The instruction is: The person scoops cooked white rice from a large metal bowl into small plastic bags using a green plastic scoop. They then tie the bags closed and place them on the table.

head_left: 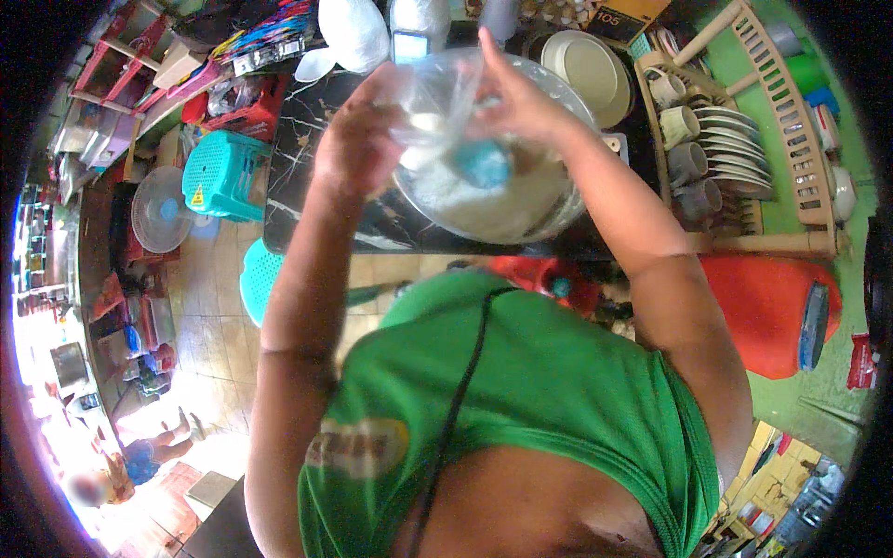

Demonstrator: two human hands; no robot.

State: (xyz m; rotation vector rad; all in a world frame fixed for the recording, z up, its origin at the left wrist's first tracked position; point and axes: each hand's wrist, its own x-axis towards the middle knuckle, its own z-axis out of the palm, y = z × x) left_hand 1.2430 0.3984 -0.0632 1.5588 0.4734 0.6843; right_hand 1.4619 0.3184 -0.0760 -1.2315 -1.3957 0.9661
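Note:
A clear plastic bag with something white low in it is held between my hands. My left hand grips its left side, partly blurred. My right hand holds the other side, one finger pointing up. Below the bag stands a wide, shiny basin on the dark marbled table. White powder lies in the basin. A light blue object, too blurred to name, sits on the powder close under the bag.
Stacked cream plates stand beyond the basin at right, beside a dish rack with mugs and plates. Tied white bags and a phone lie at the far edge. Turquoise stools and a red chair flank the table.

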